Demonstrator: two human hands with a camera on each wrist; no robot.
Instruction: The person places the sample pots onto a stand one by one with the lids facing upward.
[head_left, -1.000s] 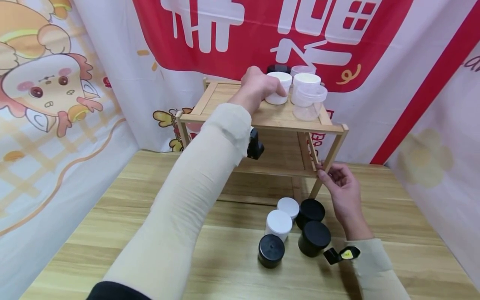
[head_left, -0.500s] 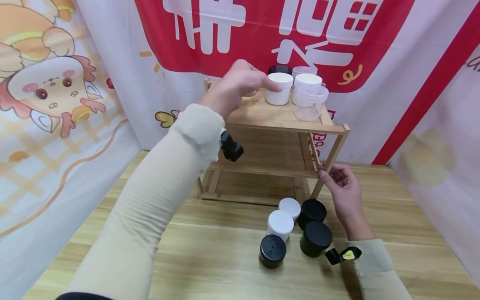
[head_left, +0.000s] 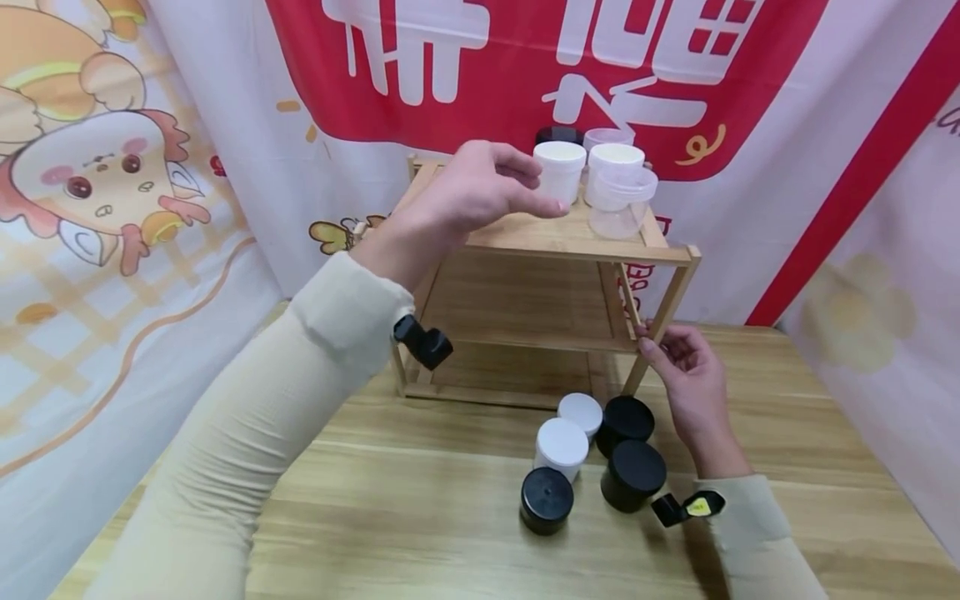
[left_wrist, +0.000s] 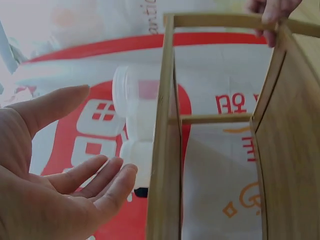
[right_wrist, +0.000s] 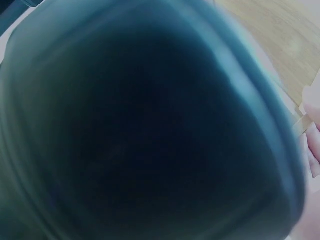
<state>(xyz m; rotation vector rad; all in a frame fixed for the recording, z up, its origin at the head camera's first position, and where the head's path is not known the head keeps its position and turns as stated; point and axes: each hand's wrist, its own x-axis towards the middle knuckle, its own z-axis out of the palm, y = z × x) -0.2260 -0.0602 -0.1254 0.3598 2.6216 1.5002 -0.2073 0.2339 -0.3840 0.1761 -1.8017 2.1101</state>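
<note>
My left hand (head_left: 487, 187) is held just left of a white jar (head_left: 561, 171) on the top board of a wooden shelf rack (head_left: 517, 237). The left wrist view shows that hand (left_wrist: 75, 175) with thumb and fingers spread and nothing between them. Beside that jar stand another white jar (head_left: 617, 158), a clear jar (head_left: 621, 204) in front, and a clear one (head_left: 606, 137) and a black-lidded one (head_left: 558, 135) behind. My right hand (head_left: 690, 375) pinches the rack's right side by the front leg at middle-board height; in the right wrist view only part of its fingers (right_wrist: 314, 142) shows.
On the table (head_left: 405, 500) before the rack stand two white-lidded jars (head_left: 562, 442) and three black ones, the nearest black jar (head_left: 547, 500) at the front. A large dark jar (right_wrist: 150, 125) fills most of the right wrist view. A printed cloth (head_left: 420, 142) hangs behind.
My left hand has drawn back leftward from the white jar, its fingers spreading apart, while the jar stays on the top board. The right hand has kept its hold on the rack.
</note>
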